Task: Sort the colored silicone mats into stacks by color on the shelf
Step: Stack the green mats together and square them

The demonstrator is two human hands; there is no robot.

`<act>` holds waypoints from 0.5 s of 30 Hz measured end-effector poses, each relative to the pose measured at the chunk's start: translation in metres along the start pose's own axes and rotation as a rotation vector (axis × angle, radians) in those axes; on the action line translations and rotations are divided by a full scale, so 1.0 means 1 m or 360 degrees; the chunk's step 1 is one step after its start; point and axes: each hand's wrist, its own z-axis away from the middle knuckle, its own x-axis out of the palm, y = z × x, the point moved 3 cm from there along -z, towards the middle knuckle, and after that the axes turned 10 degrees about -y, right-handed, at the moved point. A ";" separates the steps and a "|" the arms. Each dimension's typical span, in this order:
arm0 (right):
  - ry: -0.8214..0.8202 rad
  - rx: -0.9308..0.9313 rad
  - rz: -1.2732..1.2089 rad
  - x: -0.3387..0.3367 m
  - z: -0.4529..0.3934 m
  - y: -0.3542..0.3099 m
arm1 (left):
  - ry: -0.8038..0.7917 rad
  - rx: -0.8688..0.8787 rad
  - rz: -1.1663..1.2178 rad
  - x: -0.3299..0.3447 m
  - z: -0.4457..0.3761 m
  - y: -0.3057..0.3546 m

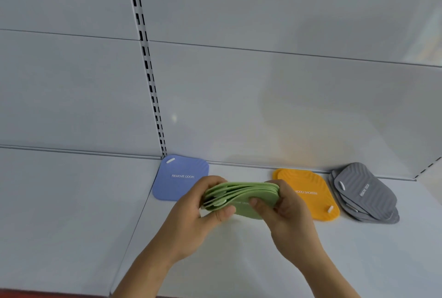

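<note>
Gripping the green mats [241, 196], both hands' fingers [224, 214] curl around them, hiding the count.

Green mats [241, 193]: count unreadable, edges fanned and blurred; print on lowest one too faint to read. Left hand [191, 214] covers their left ends, right hand [284, 209] their right ends. Blue mat [179, 178]: near corner hidden behind left hand. Orange mat [308, 192]: left edge behind right hand. Grey mats [363, 192]: lower layers mostly covered, number uncertain. Both forearms cut by bottom edge.
</note>
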 end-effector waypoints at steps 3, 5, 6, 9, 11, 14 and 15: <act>0.0114 0.0078 -0.0136 0.008 0.005 0.005 | 0.0023 -0.0061 0.0051 0.002 0.001 -0.006; 0.0121 0.0094 -0.0206 0.015 0.009 0.007 | 0.0055 -0.0070 0.0106 0.004 0.000 -0.008; 0.0120 0.0092 -0.0241 0.018 0.011 0.009 | 0.0070 -0.0067 0.0131 0.006 0.000 -0.008; 0.0167 0.0159 -0.0431 0.020 0.013 0.017 | 0.0162 -0.0058 0.0193 0.014 -0.002 -0.009; 0.0187 0.0218 -0.0514 0.019 0.013 0.020 | 0.0255 -0.0064 0.0222 0.019 0.000 -0.010; 0.0150 0.0223 -0.0398 0.020 0.011 0.014 | 0.0350 -0.0081 0.0233 0.022 0.000 -0.012; 0.0144 0.0213 -0.0329 0.021 0.011 0.012 | 0.0373 -0.0097 0.0243 0.022 -0.001 -0.012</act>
